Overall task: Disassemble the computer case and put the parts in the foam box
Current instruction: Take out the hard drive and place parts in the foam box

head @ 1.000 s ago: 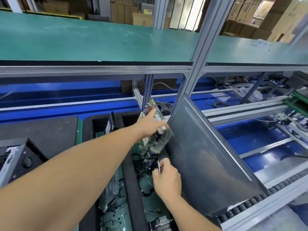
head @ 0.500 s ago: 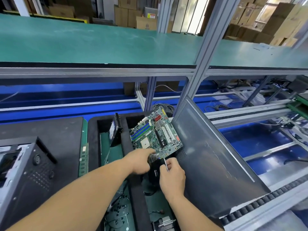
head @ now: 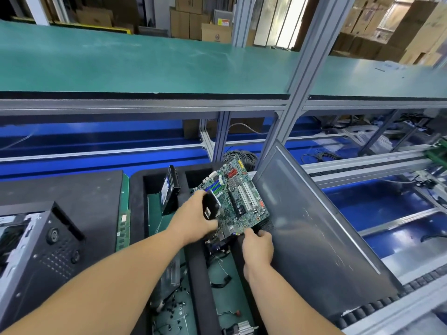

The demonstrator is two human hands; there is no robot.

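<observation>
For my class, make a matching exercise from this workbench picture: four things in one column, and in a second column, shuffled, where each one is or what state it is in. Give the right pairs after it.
Things
1. motherboard
2. hard drive
3. case side panel
4. memory stick

Places or states
A. lies flat in the gap between the black mat and the foam box
B. held tilted in both hands above the foam box
C. stands on edge in a compartment of the foam box
D. leans at the right side of the foam box

Pairs: 1-B, 2-C, 3-D, 4-A
</observation>
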